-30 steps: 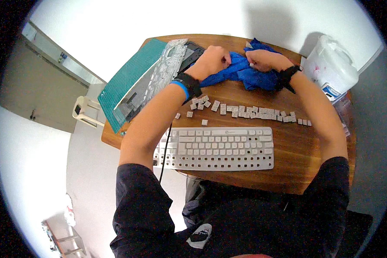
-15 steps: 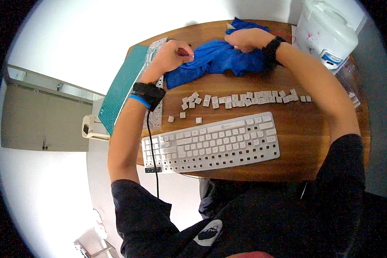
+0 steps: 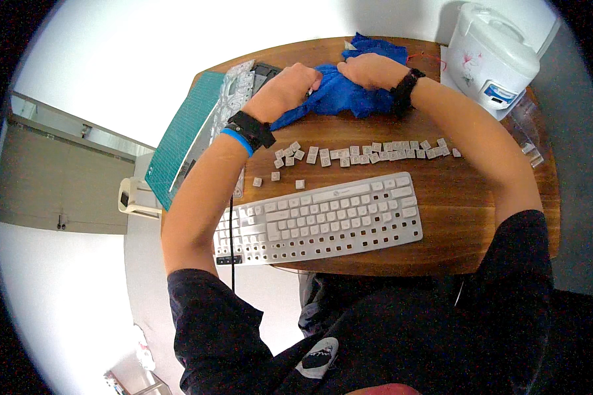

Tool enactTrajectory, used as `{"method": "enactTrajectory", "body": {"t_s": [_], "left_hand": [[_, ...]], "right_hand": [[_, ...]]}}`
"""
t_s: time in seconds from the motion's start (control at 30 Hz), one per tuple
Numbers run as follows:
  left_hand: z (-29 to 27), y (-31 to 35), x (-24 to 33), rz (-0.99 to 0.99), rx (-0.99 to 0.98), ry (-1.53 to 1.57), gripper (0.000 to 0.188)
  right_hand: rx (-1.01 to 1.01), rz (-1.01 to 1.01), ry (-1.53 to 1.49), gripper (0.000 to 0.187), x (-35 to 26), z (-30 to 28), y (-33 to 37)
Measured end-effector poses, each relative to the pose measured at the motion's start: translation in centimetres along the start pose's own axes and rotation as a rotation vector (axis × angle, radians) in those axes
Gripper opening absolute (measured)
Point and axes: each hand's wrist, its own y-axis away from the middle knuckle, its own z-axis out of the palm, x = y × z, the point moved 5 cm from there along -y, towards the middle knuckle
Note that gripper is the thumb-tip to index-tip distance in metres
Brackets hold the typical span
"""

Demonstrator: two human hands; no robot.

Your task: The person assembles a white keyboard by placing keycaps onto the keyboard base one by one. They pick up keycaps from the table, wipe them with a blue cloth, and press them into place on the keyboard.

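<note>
A crumpled blue cloth (image 3: 349, 95) lies toward the far side of the wooden table. My left hand (image 3: 288, 89) is closed at the cloth's left part, pinching it; a small pale bit shows below its fingers, too small to name. My right hand (image 3: 374, 71) grips the upper middle of the cloth, fingers curled and partly hidden. Nearer me sits a white keyboard (image 3: 336, 214), with several keys off and dark sockets showing. Between cloth and keyboard, loose white keycaps (image 3: 395, 151) lie in uneven rows, and a few stand apart at the left.
On the left are a green cutting mat (image 3: 184, 125) and a pale keyboard-like plate (image 3: 237, 89), partly behind my left arm. A black cable (image 3: 232, 243) hangs across the keyboard. The white rice cooker (image 3: 494, 59) stands at the far right, near a clear plastic bag (image 3: 524, 125).
My left hand has moved right, onto the cloth and nearer my right hand. The cloth is bunched closer between the hands. The whole view has shifted slightly.
</note>
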Motion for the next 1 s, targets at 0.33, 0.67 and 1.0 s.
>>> {"method": "enactTrajectory", "body": {"t_s": [0.33,0.67,1.0], "left_hand": [[0.1,2.5,-0.4,0.171,-0.076,-0.247,0.022],[-2.7,3.6,-0.6,0.070,0.047,-0.234,0.017],[0.3,4.1,-2.0,0.005,0.002,-0.115,0.008]], "right_hand": [[0.043,-0.006,0.037,0.020,-0.1,0.4,0.5],[-0.283,0.074,0.037,0.039,0.2,1.0,-0.4],[-0.264,0.085,-0.111,0.030,-0.7,-2.4,0.9]]}}
